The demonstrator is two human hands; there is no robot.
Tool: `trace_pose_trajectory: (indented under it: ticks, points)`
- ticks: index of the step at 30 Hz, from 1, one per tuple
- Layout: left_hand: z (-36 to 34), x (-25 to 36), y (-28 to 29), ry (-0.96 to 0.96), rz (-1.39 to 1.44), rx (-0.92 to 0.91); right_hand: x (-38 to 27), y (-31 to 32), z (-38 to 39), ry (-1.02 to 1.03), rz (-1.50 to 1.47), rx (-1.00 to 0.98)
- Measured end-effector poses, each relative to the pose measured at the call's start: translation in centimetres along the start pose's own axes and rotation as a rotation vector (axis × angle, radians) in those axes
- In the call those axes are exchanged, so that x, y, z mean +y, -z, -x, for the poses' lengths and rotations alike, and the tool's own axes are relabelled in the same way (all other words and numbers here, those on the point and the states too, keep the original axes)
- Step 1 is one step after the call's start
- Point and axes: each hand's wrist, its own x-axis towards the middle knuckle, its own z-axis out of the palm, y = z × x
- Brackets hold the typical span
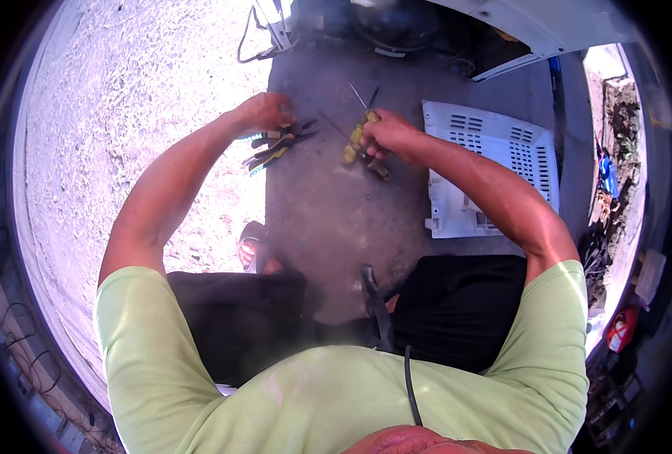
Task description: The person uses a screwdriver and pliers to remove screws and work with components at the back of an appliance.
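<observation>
My right hand [387, 132] is closed around a screwdriver with a yellow handle [370, 116], its thin shaft pointing away from me. A second yellow-handled screwdriver [351, 153] is beside the fingers; whether the hand grips it too is unclear. A short dark metal piece [379, 169] sits just below that hand. On the left, my left hand [269, 111] has its fingers curled, and what they hold, if anything, is hidden. Right under it lie pliers [302, 134] with dark jaws, among several tools with yellow and black handles [266, 157].
A white slotted plastic panel [483, 112] lies to the right, under my right forearm. At the far side stands a white appliance housing [548, 30] with dark parts [396, 26] beneath it. Bright rough ground [154, 76] borders the grey floor [336, 227] on the left.
</observation>
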Motion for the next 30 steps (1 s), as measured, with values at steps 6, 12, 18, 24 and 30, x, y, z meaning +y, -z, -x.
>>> trace_pose_trajectory:
  ticks: [6, 12, 18, 24, 30]
  points:
    - [1.1, 7.4, -0.1, 0.164, 0.703, -0.146, -1.1, -1.2, -0.9, 0.037, -0.120, 0.102]
    - [0.8, 10.5, -2.5, 0.177, 0.951, -0.196, -0.4, -3.5, -0.8, 0.326, 0.196, 0.236]
    - [-0.1, 8.0, -3.6, 0.191, 1.081, -0.093, -0.5, -4.2, 1.2, 0.374, 0.203, 0.099]
    - [0.8, 7.2, -1.4, 0.306, 1.073, 0.085, 1.6, -0.3, 0.5, 0.230, 0.644, 0.155]
    - [0.6, 5.4, -0.2, 0.252, 1.030, 0.068, 5.7, 2.0, -0.8, 0.383, 0.945, 0.286]
